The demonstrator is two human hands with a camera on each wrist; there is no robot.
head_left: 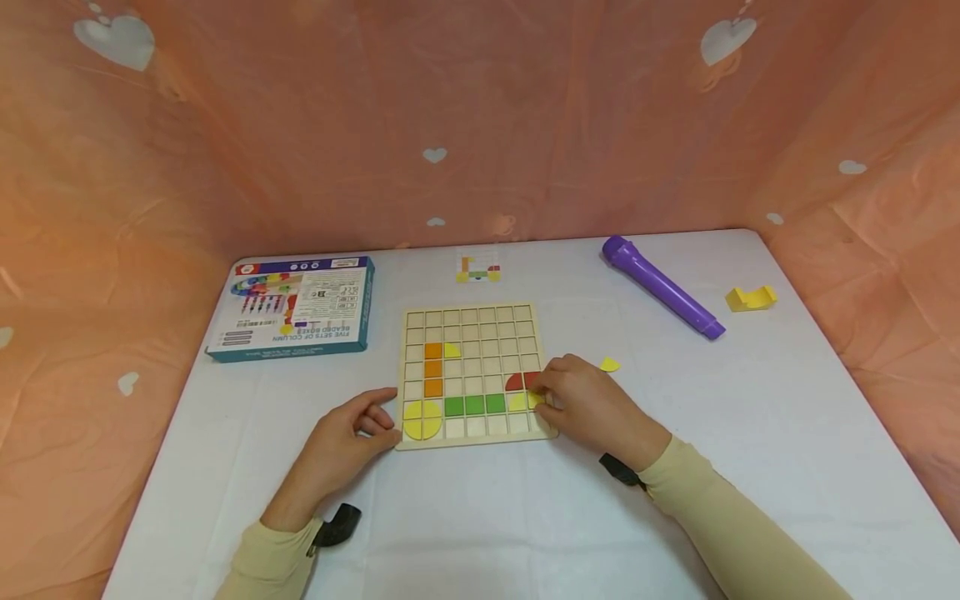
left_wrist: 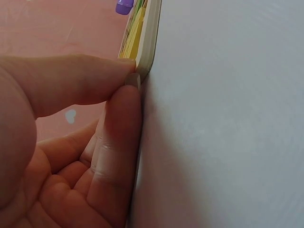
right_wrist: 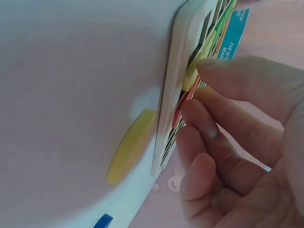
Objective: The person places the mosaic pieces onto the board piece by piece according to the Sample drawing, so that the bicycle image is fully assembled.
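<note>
A wooden grid board (head_left: 480,317) lies on the table with orange, green, red and yellow tiles in its cells. My left hand (head_left: 348,437) touches the board's left edge with thumb and index finger, near the yellow circle (head_left: 422,420) made of quarter tiles. My right hand (head_left: 592,408) is over the lower right edge, its thumb and index finger pinching a yellow quarter-circle tile (right_wrist: 190,78) at a cell. Beside it are red tiles (head_left: 514,382), partly hidden by the fingers. A loose yellow tile (head_left: 610,364) lies right of the board, beyond the right hand.
Behind the board lies a small pattern card (head_left: 477,267). A flat box (head_left: 292,308) of beads is at the back left. At the back right are a purple microphone-shaped tube (head_left: 663,287) and a yellow block (head_left: 751,299) with a curved notch.
</note>
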